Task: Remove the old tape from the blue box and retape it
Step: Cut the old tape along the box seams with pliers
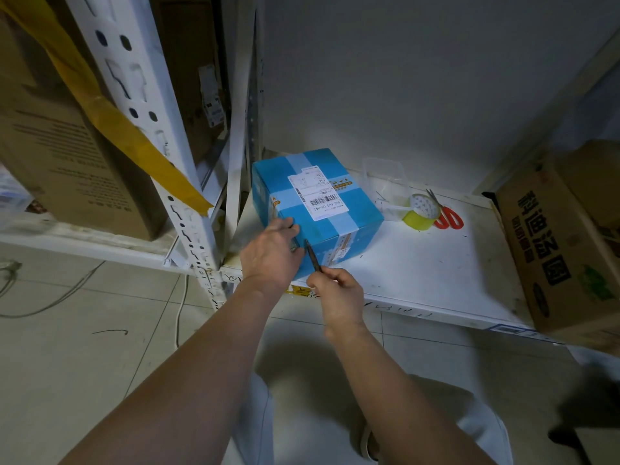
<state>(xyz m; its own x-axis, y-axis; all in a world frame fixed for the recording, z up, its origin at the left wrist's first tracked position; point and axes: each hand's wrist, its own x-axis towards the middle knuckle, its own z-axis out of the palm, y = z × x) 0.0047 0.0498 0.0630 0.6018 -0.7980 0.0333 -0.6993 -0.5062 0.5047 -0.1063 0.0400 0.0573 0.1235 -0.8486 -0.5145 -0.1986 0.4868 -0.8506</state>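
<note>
A blue box [349, 213] with pale tape bands and a white barcode label sits on the white shelf [436, 263], near its left front corner. My left hand [271, 253] presses flat against the box's near left corner. My right hand [339, 290] grips a dark thin tool, a pen or blade [312, 255], whose tip touches the box's front face just below the top edge. A roll of yellow-green tape [421, 213] lies to the right of the box.
Red-handled scissors [448, 216] lie beside the tape roll. A clear plastic tub [382, 176] stands behind them. A brown carton [563, 250] fills the shelf's right end. A white rack post [161, 135] and cartons stand at left. Tiled floor lies below.
</note>
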